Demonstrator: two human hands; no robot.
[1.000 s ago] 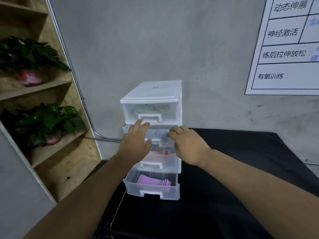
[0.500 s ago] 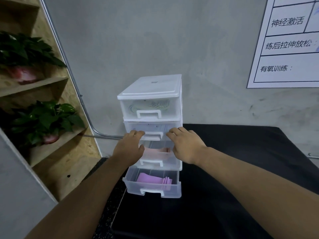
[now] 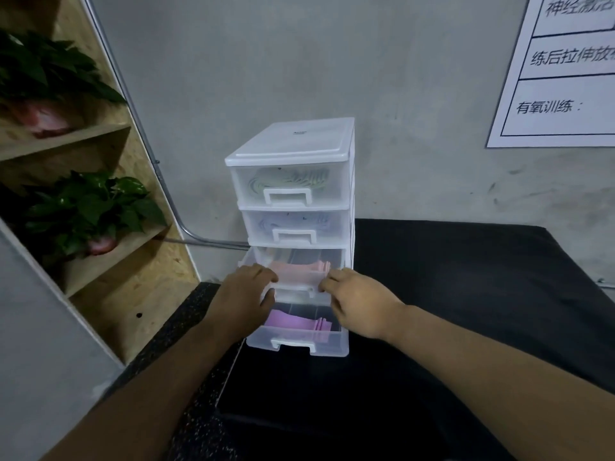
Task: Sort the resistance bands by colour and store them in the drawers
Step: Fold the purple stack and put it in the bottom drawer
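A clear plastic drawer unit [image 3: 293, 141] stands against the wall. Its top drawer [image 3: 329, 191] is closed with pale green bands [image 3: 289, 181] inside. The second drawer [image 3: 332, 227] is closed with bluish bands inside. The third drawer [image 3: 299, 289] sticks out a little and holds pink bands [image 3: 299, 269]. My left hand [image 3: 246, 294] grips its front left corner and my right hand [image 3: 359, 304] its front right corner. The bottom drawer [image 3: 299, 341] is pulled out further and holds purple bands [image 3: 293, 322].
The unit sits at the left edge of a black padded surface [image 3: 466, 294]. A wooden shelf with potted plants [image 3: 86, 214] stands to the left. A metal conduit [image 3: 199, 239] runs along the wall, and a printed chart [image 3: 559, 78] hangs at upper right.
Both hands pushed the second drawer shut, then dropped down to the front of the third drawer. The view tilted down and came closer.
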